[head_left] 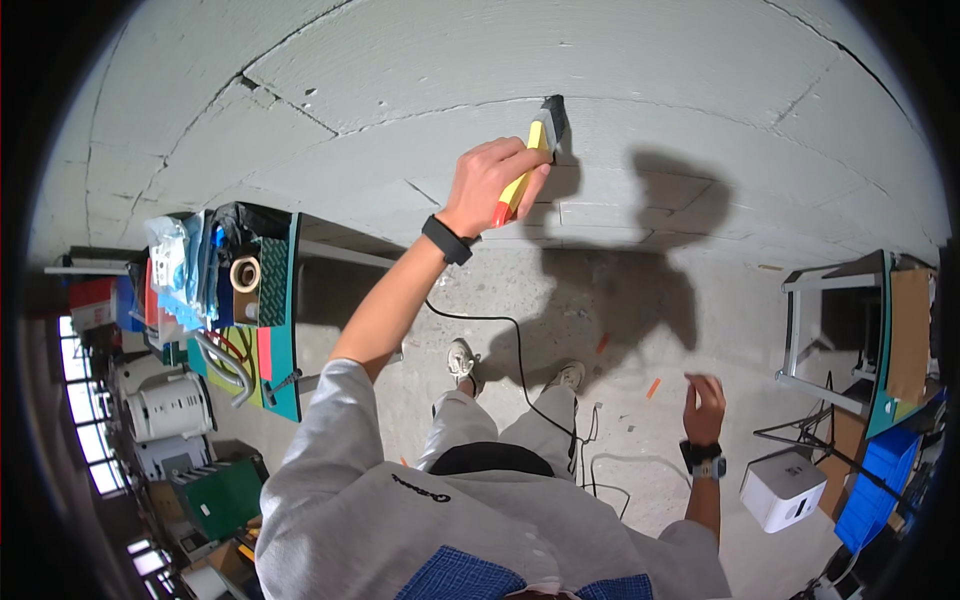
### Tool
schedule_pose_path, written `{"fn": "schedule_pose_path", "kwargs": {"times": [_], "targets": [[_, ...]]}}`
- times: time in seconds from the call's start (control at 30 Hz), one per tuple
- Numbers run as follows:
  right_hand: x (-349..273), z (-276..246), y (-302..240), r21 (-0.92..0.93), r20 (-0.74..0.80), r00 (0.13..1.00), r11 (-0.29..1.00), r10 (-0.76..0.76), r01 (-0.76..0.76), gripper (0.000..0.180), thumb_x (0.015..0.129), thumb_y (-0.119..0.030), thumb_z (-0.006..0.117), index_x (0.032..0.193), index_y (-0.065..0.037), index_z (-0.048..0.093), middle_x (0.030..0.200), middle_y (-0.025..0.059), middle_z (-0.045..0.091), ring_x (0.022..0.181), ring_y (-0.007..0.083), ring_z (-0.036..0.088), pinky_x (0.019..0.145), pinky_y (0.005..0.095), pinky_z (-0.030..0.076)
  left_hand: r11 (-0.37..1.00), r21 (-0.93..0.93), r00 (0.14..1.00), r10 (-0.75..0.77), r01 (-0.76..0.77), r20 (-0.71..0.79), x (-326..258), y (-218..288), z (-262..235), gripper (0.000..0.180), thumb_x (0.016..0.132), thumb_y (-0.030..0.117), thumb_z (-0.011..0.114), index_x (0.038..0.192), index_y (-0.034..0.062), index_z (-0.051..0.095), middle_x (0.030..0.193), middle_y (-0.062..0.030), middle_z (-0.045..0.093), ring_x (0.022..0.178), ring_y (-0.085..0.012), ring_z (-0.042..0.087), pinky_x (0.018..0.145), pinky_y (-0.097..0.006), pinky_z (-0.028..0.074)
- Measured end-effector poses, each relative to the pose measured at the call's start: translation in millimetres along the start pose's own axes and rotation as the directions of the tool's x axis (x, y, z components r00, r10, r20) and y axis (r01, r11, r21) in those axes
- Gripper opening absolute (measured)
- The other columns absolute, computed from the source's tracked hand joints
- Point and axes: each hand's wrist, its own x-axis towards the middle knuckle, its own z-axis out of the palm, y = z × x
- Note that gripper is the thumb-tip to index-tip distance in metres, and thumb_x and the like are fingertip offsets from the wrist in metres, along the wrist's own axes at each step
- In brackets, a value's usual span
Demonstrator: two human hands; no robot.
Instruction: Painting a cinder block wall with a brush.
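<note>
My left hand is raised to the grey block wall and grips a scraper with a yellow and red handle. Its dark blade end touches the wall at a horizontal joint. A black band sits on that wrist. My right hand hangs low at my side, fingers loosely curled and apart, holding nothing; it wears a watch. Both of my feet stand on the concrete floor below the wall.
A teal-edged table at the left carries bags, a tape roll and tools. Another teal-edged table stands at the right, with a white box device and blue crates beside it. A black cable runs across the floor.
</note>
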Motion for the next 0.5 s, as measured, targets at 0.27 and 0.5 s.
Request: {"fn": "schedule_pose_path", "kwargs": {"times": [0.27, 0.5], "targets": [[-101.3, -2.5, 62.8, -0.095, 0.101, 0.917, 0.921, 0.386, -0.377, 0.016, 0.090, -0.003, 0.061, 0.101, -0.003, 0.072, 0.089, 0.0152, 0.068, 0.082, 0.0299, 0.067, 0.071, 0.0375, 0.053, 0.984, 0.162, 0.991, -0.096, 0.079, 0.094, -37.9, -36.8, -34.5, 0.008, 0.079, 0.007, 0.069, 0.088, 0.0088, 0.069, 0.068, -0.0049, 0.060, 0.055, -0.0231, 0.058, 0.052, -0.034, 0.048], [-156.9, 35.3, 46.1, -0.188, 0.035, 0.844, 0.833, 0.535, -0.521, 0.019, 0.089, -0.003, 0.060, 0.103, -0.006, 0.074, 0.086, 0.0140, 0.070, 0.075, 0.0262, 0.067, 0.067, 0.0359, 0.052, 0.969, 0.172, 0.983, -0.183, 0.175, 0.028, -105.0, -97.7, -110.8, 0.012, 0.080, 0.004, 0.067, 0.091, 0.0081, 0.069, 0.071, -0.0058, 0.061, 0.058, -0.0239, 0.061, 0.053, -0.034, 0.049]]}}
